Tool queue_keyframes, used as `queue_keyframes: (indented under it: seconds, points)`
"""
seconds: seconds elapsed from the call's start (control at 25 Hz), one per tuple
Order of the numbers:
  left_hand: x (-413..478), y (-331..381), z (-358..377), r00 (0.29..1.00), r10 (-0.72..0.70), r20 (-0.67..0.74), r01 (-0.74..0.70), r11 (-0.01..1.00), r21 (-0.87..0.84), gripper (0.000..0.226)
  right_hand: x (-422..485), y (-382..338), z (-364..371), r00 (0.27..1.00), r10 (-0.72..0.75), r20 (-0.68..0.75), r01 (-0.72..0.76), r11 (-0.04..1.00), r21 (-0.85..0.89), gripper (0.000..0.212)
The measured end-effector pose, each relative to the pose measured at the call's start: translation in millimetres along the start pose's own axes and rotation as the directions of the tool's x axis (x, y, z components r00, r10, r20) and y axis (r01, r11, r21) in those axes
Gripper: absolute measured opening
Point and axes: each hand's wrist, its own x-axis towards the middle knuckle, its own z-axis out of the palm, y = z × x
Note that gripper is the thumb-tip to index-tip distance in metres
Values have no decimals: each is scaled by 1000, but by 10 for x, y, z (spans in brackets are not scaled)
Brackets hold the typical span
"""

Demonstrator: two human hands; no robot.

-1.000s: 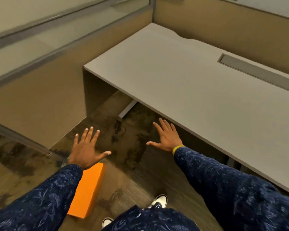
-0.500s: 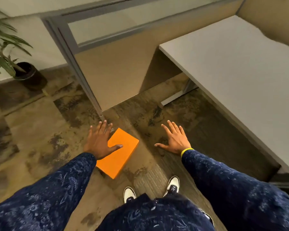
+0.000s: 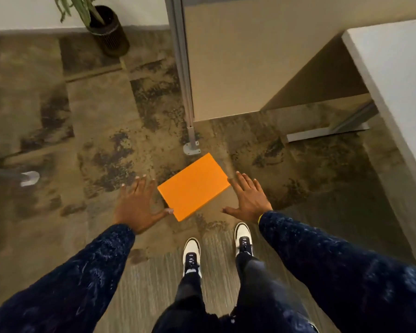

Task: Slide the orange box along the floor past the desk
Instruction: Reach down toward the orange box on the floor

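Note:
The flat orange box (image 3: 193, 186) lies on the patterned carpet just ahead of my white shoes, turned at an angle. My left hand (image 3: 138, 205) hovers to its left with fingers spread, the thumb tip near the box's near-left edge. To the right of the box my right hand (image 3: 249, 200) is spread too, fingertips close to the box's right corner. Neither hand holds anything. The grey desk (image 3: 399, 75) runs along the right edge of the view.
A beige partition panel (image 3: 238, 56) with a grey metal post and round foot (image 3: 191, 146) stands just beyond the box. The desk's grey floor foot (image 3: 327, 133) lies to the right. A potted plant (image 3: 106, 30) stands at the far wall. Someone's white shoe (image 3: 29, 178) shows at left.
My view has swung left and down, so the desk has shifted to the right edge. The box now sits centred between my two hands, and my left hand is off its top.

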Motion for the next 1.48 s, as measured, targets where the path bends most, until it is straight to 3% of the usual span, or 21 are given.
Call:
queue_keyframes:
  seconds: [0.28,0.52,0.72,0.96,1.08,1.2,1.28,1.4,1.48]
  points:
    - [586,-140,875,994,-103,26,104,993,-50,129,775,146,620,983,-58,174,59,998,0,102]
    - [1509,-209,1894,989,-143,47,147,983,-108,128,1598,219,1605,969,-33,247,24,999,40,106]
    - [2215,-450,2807,989,-142,39,145,981,-129,124,2308,151,2548,967,92,236,-143,968,208,108]
    - [3148,-746,3776,993,-91,81,96,993,-62,124,3082,136,3619,963,206,175,-260,881,395,111]
    - [3529,-775,4060,993,-62,96,71,994,-86,123,3278,95,4054,935,338,112,-348,802,486,112]
    - [3860,-759,4226,990,-21,140,37,993,-114,127,3345,-69,4387,830,557,-14,-429,655,621,120]
    - [4026,-749,4313,985,-27,172,53,988,-148,131,3415,-162,4534,718,696,28,-489,474,732,132]
    - [4214,-774,4473,970,-59,236,116,964,-240,131,3600,-221,4649,598,727,337,-515,27,856,142]
    - [4311,-852,4538,963,-60,262,144,938,-315,132,3721,-227,4710,587,656,475,-396,-279,875,136]
